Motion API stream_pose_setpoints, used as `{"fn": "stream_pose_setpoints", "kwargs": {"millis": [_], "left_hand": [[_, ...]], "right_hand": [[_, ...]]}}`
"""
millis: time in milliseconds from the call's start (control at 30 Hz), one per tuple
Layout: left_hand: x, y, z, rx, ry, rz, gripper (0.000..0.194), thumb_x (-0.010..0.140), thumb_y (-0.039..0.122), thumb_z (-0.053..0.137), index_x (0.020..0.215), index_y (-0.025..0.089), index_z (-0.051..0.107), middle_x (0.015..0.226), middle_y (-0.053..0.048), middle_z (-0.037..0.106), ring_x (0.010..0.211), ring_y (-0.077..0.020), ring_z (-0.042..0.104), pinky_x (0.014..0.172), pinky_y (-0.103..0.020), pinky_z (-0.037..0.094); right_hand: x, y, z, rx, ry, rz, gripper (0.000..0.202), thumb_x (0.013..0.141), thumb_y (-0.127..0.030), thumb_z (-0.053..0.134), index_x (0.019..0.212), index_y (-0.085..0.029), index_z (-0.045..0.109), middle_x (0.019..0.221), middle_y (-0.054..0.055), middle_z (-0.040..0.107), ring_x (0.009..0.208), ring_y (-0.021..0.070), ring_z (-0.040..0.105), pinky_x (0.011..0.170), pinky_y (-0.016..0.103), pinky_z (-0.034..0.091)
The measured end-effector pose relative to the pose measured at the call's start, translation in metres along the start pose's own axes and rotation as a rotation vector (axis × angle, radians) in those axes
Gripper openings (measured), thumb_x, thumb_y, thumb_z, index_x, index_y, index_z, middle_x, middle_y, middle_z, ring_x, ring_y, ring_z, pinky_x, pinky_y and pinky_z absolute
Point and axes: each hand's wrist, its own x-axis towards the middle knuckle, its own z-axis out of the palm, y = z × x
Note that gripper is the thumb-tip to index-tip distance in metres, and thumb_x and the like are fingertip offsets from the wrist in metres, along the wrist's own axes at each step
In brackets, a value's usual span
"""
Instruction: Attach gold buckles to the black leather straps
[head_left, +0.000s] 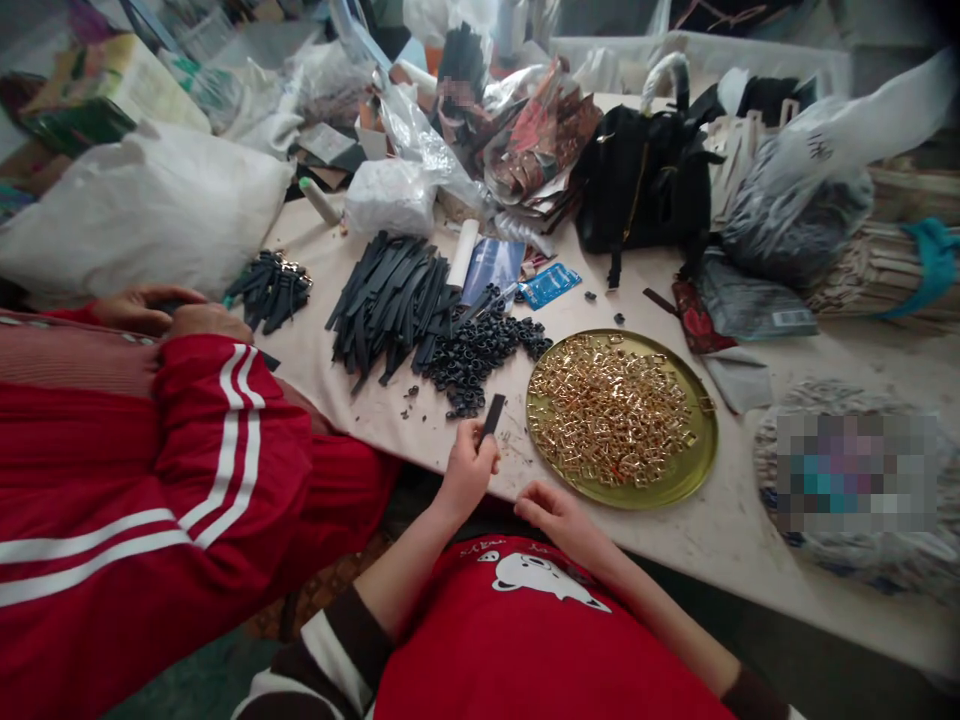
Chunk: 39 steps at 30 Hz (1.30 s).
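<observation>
My left hand [469,468] is closed around a short black strap [493,414], which sticks up from between thumb and fingers at the table's near edge. My right hand [553,515] rests low by the same edge, fingers curled in; whatever they may hold is hidden. Just beyond it lies a round gold tray [703,465] heaped with small gold buckles [611,410]. A pile of small black loops [469,365] spreads over the table ahead of my left hand. Behind that pile lie many longer black straps [390,300].
On my left sits a co-worker in a red sleeve [232,440], hands near a bunch of black straps with metal fittings [271,288]. A black bag [649,185], a blue packet [551,286] and plastic-wrapped bundles [795,200] stand farther back. A bulging plastic bag [847,570] lies right.
</observation>
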Motion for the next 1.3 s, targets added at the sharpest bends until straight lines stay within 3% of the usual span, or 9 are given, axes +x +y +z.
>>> {"fn": "stream_pose_setpoints", "kwargs": {"millis": [133, 233, 300, 433, 500, 667, 800, 1033, 1300], "left_hand": [[-0.002, 0.003, -0.012, 0.585, -0.183, 0.253, 0.024, 0.08, 0.03, 0.047, 0.101, 0.022, 0.057, 0.083, -0.006, 0.054, 0.08, -0.0187, 0.052, 0.079, -0.031, 0.04], [-0.002, 0.009, -0.017, 0.584, -0.247, 0.211, 0.027, 0.079, 0.03, 0.048, 0.103, 0.021, 0.059, 0.086, -0.007, 0.055, 0.083, -0.0194, 0.052, 0.079, -0.03, 0.04], [0.002, 0.015, -0.02, 0.392, -0.354, 0.044, 0.027, 0.08, 0.025, 0.044, 0.1, 0.02, 0.06, 0.081, -0.005, 0.057, 0.076, -0.016, 0.053, 0.072, -0.027, 0.042], [0.019, 0.03, -0.029, -0.108, -0.522, -0.471, 0.022, 0.073, 0.021, 0.05, 0.091, 0.014, 0.061, 0.064, -0.001, 0.056, 0.051, -0.0076, 0.05, 0.05, -0.017, 0.04], [0.029, 0.034, -0.032, -0.258, -0.508, -0.577, 0.017, 0.07, 0.02, 0.054, 0.083, 0.011, 0.061, 0.065, -0.002, 0.057, 0.05, -0.0056, 0.051, 0.048, -0.015, 0.039], [0.049, 0.028, -0.04, -0.351, -0.417, -0.627, 0.015, 0.069, 0.015, 0.054, 0.083, 0.011, 0.059, 0.08, -0.006, 0.061, 0.055, -0.0051, 0.053, 0.047, -0.013, 0.04], [0.061, 0.015, -0.05, -0.332, -0.306, -0.636, 0.02, 0.069, 0.012, 0.051, 0.088, 0.012, 0.059, 0.083, -0.007, 0.061, 0.056, -0.006, 0.053, 0.046, -0.014, 0.041], [0.074, 0.001, -0.072, -0.356, -0.149, -0.671, 0.033, 0.066, 0.009, 0.047, 0.097, 0.012, 0.056, 0.089, -0.008, 0.061, 0.06, -0.0075, 0.054, 0.043, -0.014, 0.039], [0.073, -0.001, -0.083, -0.442, -0.229, -0.645, 0.037, 0.063, 0.004, 0.045, 0.098, 0.011, 0.056, 0.093, -0.009, 0.06, 0.06, -0.0066, 0.053, 0.044, -0.013, 0.039]], "right_hand": [[0.034, -0.02, -0.004, 0.151, 0.152, -0.013, 0.04, 0.074, -0.054, 0.049, 0.093, -0.019, 0.048, 0.062, -0.004, 0.052, 0.052, 0.0106, 0.049, 0.047, 0.023, 0.04], [0.056, -0.029, -0.008, 0.093, 0.229, -0.052, 0.033, 0.071, -0.048, 0.056, 0.082, -0.018, 0.05, 0.057, -0.005, 0.048, 0.048, 0.0087, 0.045, 0.044, 0.022, 0.037], [0.068, -0.03, -0.009, 0.074, 0.25, -0.064, 0.03, 0.069, -0.045, 0.058, 0.079, -0.018, 0.05, 0.058, -0.006, 0.048, 0.047, 0.0076, 0.044, 0.043, 0.021, 0.036], [0.085, -0.032, -0.006, 0.124, 0.263, -0.019, 0.029, 0.069, -0.043, 0.058, 0.081, -0.018, 0.05, 0.06, -0.006, 0.047, 0.045, 0.0066, 0.043, 0.041, 0.02, 0.035], [0.094, -0.034, -0.004, 0.139, 0.258, 0.0, 0.028, 0.07, -0.042, 0.058, 0.081, -0.018, 0.05, 0.06, -0.006, 0.047, 0.045, 0.0061, 0.042, 0.041, 0.02, 0.034], [0.123, -0.032, -0.008, 0.064, 0.302, 0.0, 0.029, 0.079, -0.045, 0.044, 0.085, -0.017, 0.052, 0.062, -0.003, 0.05, 0.05, 0.0086, 0.047, 0.047, 0.022, 0.039], [0.147, -0.019, -0.014, -0.328, 0.357, -0.062, 0.021, 0.08, -0.033, 0.043, 0.088, -0.017, 0.054, 0.077, 0.003, 0.056, 0.064, 0.0137, 0.051, 0.06, 0.029, 0.043], [0.181, -0.007, 0.001, -0.873, 0.227, -0.279, 0.022, 0.078, -0.019, 0.045, 0.099, -0.014, 0.052, 0.094, 0.011, 0.052, 0.087, 0.0222, 0.051, 0.077, 0.036, 0.042], [0.189, -0.009, 0.012, -1.083, 0.179, -0.232, 0.021, 0.078, -0.015, 0.044, 0.098, -0.014, 0.053, 0.088, 0.01, 0.053, 0.082, 0.0218, 0.051, 0.072, 0.032, 0.041]]}}
